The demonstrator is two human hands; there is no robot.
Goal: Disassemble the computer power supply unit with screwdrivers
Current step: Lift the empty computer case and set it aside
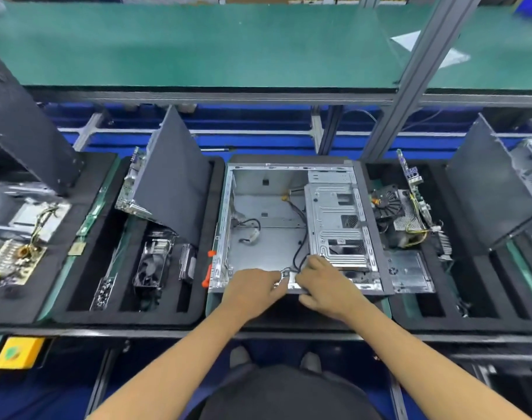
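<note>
A person's left hand (pixel 252 287) and right hand (pixel 325 286) are meeting at the near rim of an open, silver sheet-metal computer case (pixel 267 250), lying flat with its long axis running away from the worker. Between the fingertips of both hands sits a small black-and-silver connector (pixel 285 272) at the end of thin black cables (pixel 301 247) that are trailing away toward the case's far side. Both hands are curling inward and appear to be pinching the connector, though the exact finger contact cannot be told. Both hands are equally near. No screwdriver is showing in either hand.
</note>
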